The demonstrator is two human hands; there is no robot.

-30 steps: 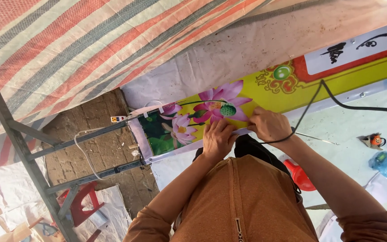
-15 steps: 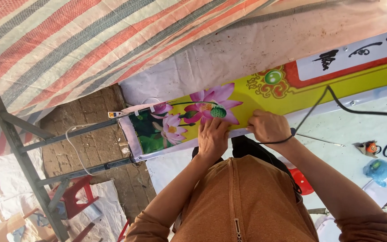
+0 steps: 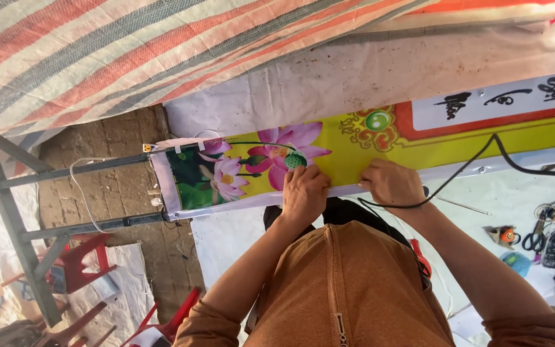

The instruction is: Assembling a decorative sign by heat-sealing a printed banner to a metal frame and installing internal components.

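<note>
your left hand [image 3: 303,193] and right hand [image 3: 390,183] both pinch the lower edge of the yellow lotus banner [image 3: 354,144], stretched just beyond your fingers; a black cable [image 3: 476,157] crosses your right wrist.

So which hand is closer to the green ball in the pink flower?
The left hand: its fingertips almost touch the green ball. The right hand rests farther along the banner.

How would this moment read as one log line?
left hand: pressing banner edge | right hand: pressing same edge, black cable over wrist | banner: on metal frame
</note>
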